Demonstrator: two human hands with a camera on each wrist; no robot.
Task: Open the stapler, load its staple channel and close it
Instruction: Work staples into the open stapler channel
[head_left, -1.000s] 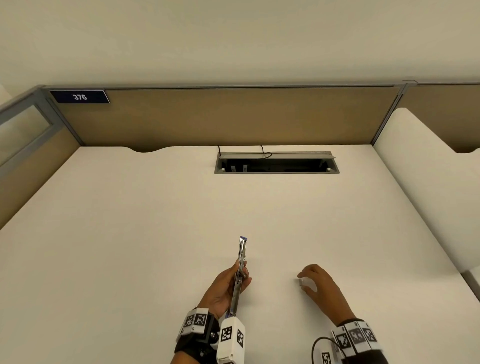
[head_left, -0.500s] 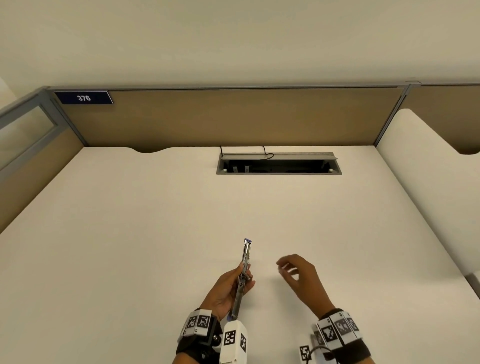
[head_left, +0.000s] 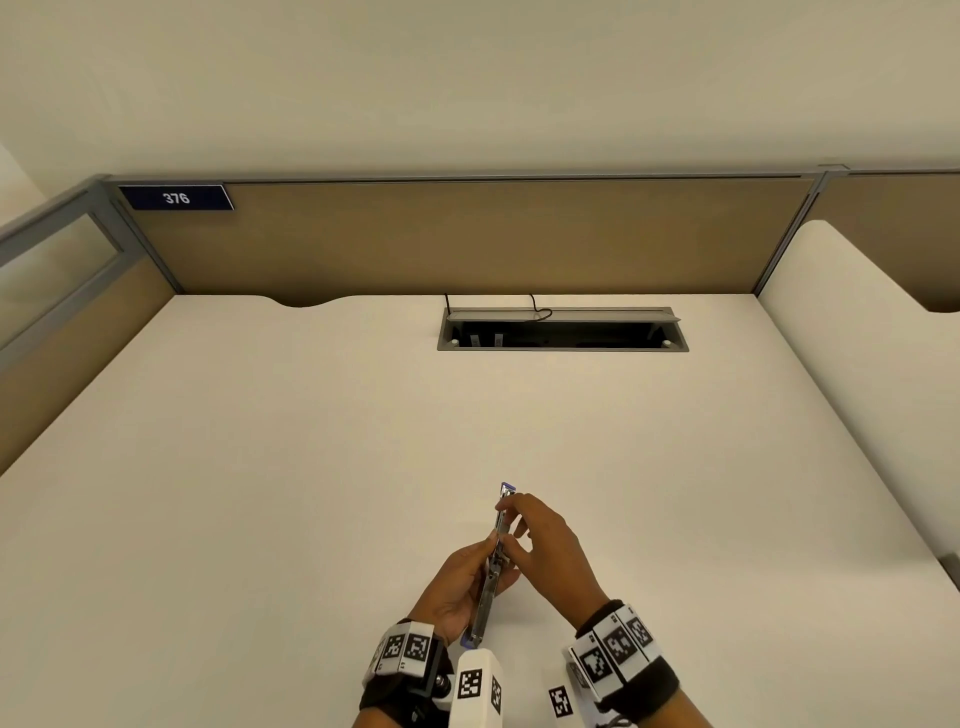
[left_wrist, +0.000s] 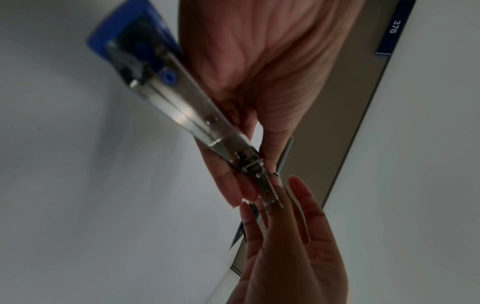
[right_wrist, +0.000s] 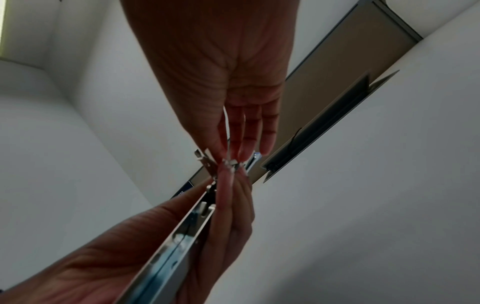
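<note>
Looks like the loading step: the left hand (head_left: 457, 587) has its grip wrapped around the opened stapler (head_left: 491, 577), held up just above the surface (head_left: 260, 519), while the right hand (head_left: 545, 545) pinches what's probably a strip of staples (right_wrist: 230, 162) right at the channel, though it's too blurry to be sure. Next it'd need to line that strip up with the rail, seat it, then fold the thing shut. Otherwise it's a plain cream cubicle top with an open cable hatch (head_left: 563, 332), tan partition (head_left: 467, 234) and a "376" tag (head_left: 176, 198).
</note>
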